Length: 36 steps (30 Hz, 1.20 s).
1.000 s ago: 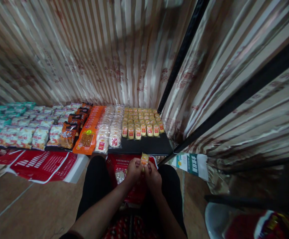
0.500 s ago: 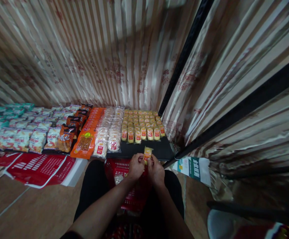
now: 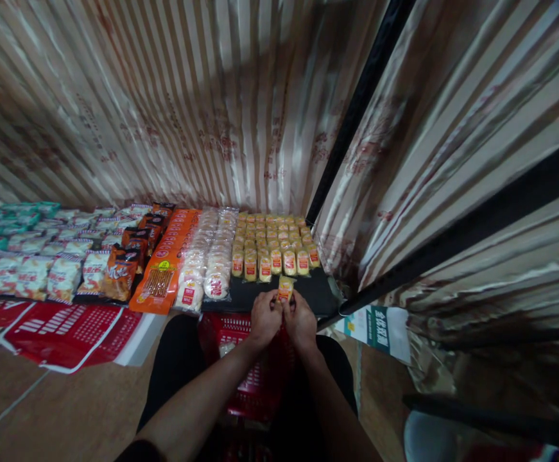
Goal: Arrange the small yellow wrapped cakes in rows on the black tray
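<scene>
Between my two hands is a small yellow snack packet [image 3: 285, 289] with a red and white label, held upright over the front edge of the black shelf [image 3: 308, 290]. My left hand [image 3: 266, 317] is closed, its fingertips pinching the packet's left side. The fingers of my right hand [image 3: 300, 319] grip its right side. Just beyond, rows of matching yellow packets [image 3: 276, 260] stand on the shelf. Below my hands, a red plastic basket [image 3: 255, 391] sits between my knees, with a clear wrapped item inside it.
White round wrapped crackers [image 3: 216, 282], orange bags of sticks [image 3: 158, 282], brown snack bags [image 3: 121, 273] and white bags [image 3: 65, 276] line the shelf leftward. A red bag [image 3: 67, 333] hangs at the left front. A black post [image 3: 356, 115] and striped curtain [image 3: 187, 96] stand behind.
Both hands have lifted the yellow packet slightly forward, toward the rows on the shelf. The view has shifted a little. The packet stays held between both hands.
</scene>
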{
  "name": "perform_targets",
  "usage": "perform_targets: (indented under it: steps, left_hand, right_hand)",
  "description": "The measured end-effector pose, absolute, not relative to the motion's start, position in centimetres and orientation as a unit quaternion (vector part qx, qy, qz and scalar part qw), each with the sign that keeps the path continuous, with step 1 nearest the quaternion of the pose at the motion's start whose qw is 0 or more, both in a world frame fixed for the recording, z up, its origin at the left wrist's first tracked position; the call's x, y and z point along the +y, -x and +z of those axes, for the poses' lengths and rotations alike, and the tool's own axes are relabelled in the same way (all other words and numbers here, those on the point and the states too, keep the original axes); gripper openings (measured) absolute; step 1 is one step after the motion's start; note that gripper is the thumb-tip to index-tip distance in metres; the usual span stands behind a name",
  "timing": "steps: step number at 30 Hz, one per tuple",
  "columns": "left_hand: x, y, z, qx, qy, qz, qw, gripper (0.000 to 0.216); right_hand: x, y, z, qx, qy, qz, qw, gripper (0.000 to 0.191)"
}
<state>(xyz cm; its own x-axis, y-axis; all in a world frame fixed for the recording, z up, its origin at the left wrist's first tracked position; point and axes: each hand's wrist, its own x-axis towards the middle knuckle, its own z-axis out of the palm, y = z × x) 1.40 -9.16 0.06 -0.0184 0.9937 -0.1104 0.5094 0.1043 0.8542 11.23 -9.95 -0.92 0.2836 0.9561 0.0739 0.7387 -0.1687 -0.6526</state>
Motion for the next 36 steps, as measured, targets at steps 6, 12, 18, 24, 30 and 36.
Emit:
perform_targets:
  steps: [6,12,18,24,30,36]
  left_hand:
    - [-8.5,-1.6,-0.1,0.63,-0.577,0.332,0.399,0.031]
    - [-8.0,-1.7,-0.1,0.631,-0.567,0.346,0.4,0.033]
    - [-7.4,-1.7,-0.8,0.619,-0.542,0.384,0.419,0.036]
    - [-7.0,-1.8,-0.7,0.614,-0.542,0.387,0.422,0.036]
    - [-6.7,-2.1,-0.5,0.615,-0.571,0.376,0.392,0.036]
    - [-6.3,-2.2,-0.4,0.621,-0.586,0.372,0.364,0.035]
  right_hand:
    - [-9.3,-11.1,-1.5,-0.557,0.751,0.189,0.3,0.047]
    - [-8.4,-11.0,-2.7,-0.545,0.752,0.167,0.33,0.044]
    - [-7.6,-11.1,-3.2,-0.558,0.745,0.143,0.336,0.046]
    - [-6.6,-11.2,-3.3,-0.563,0.737,0.131,0.35,0.045]
    - [-5.8,-11.2,-3.3,-0.562,0.733,0.139,0.356,0.047]
    - [-5.2,-11.1,-3.2,-0.563,0.729,0.148,0.361,0.046]
